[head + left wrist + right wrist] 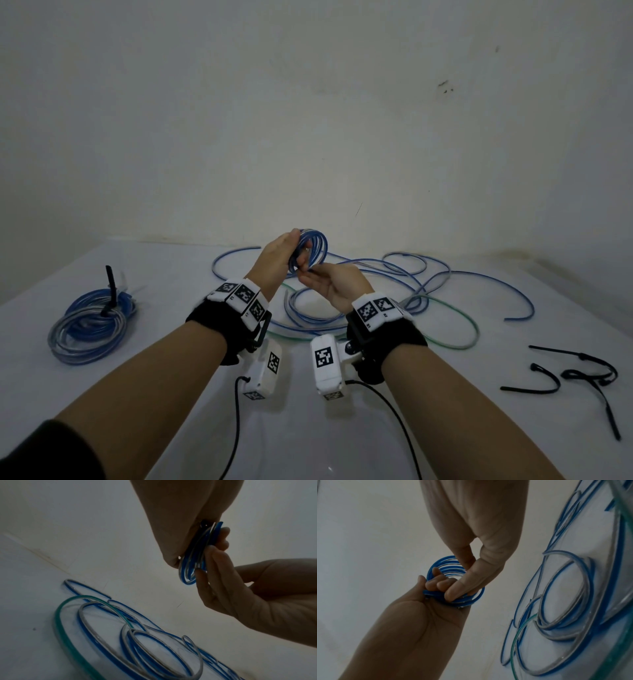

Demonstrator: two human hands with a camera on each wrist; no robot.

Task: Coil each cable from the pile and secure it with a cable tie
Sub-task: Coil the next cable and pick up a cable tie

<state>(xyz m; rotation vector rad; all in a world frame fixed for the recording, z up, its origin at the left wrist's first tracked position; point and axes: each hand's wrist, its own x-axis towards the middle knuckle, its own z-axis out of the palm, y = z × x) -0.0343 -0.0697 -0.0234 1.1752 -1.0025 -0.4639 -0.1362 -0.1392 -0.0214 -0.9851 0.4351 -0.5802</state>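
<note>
left hand point(279, 258): grips blue coil point(313, 250), centre frame | right hand point(330, 282): pinches coil's lower edge | loose cables point(394, 284): on bench point(308, 428) behind | spare ties point(579, 377): lower right

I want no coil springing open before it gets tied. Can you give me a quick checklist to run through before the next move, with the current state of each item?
1. Small blue coil of cable held together: ok, the left hand grips it and the right hand pinches its lower edge.
2. Coil clear of the white table: ok, it is held up above the table.
3. Loose black cable ties available: ok, several lie on the table to the right.
4. Tie already in hand: cannot tell; something dark sits at the fingers.
5. Earlier blue and grey bundle: ok, a black tie wraps it.
6. Loose cables left: not ok, still uncoiled.
</note>
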